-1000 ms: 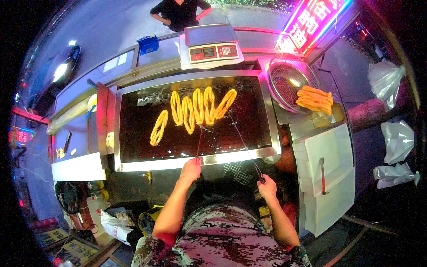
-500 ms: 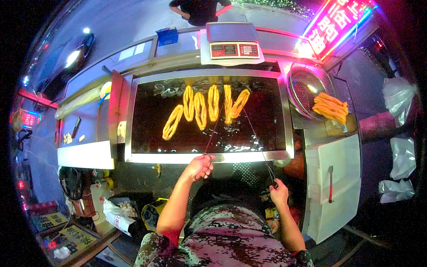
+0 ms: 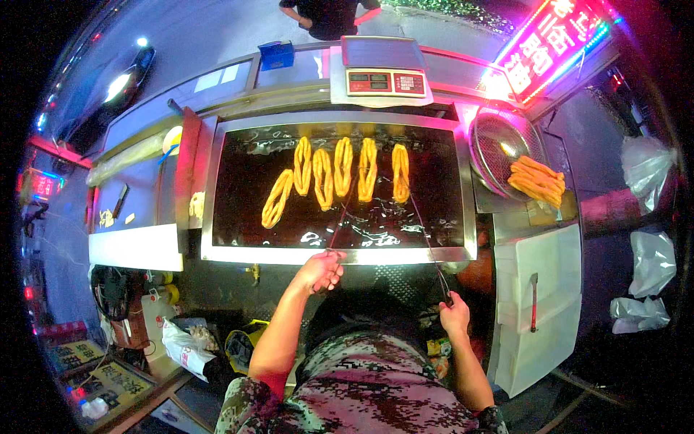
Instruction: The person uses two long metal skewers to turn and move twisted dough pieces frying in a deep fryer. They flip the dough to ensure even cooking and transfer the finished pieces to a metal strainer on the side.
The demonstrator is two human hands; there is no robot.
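Note:
Several golden fried dough loops (image 3: 323, 177) float in dark oil in a wide rectangular steel fryer (image 3: 340, 254). My left hand (image 3: 319, 273) is closed around a long thin rod (image 3: 340, 228), which reaches up into the oil near the middle loops. Held in my right hand (image 3: 455, 314) is a long thin dark utensil (image 3: 431, 249) that seems doubled near the grip; whether it is tongs or sticks I cannot tell. Its far end meets the lower part of the rightmost dough loop (image 3: 400, 173). That loop lies apart from its left neighbour (image 3: 368, 170).
Right of the fryer, a round wire strainer (image 3: 499, 137) sits beside a pile of fried dough (image 3: 536, 181). White trays (image 3: 538, 304) carry a red-handled tool (image 3: 534, 304). Behind the fryer stands a scale (image 3: 384, 81); beyond it is a person (image 3: 331, 18). A knife (image 3: 121, 201) lies left.
The rightmost dough loop has moved away from its neighbour and turned from slanted to nearly upright in the picture. The right utensil's tip has shifted right. Both hands stay nearly in place.

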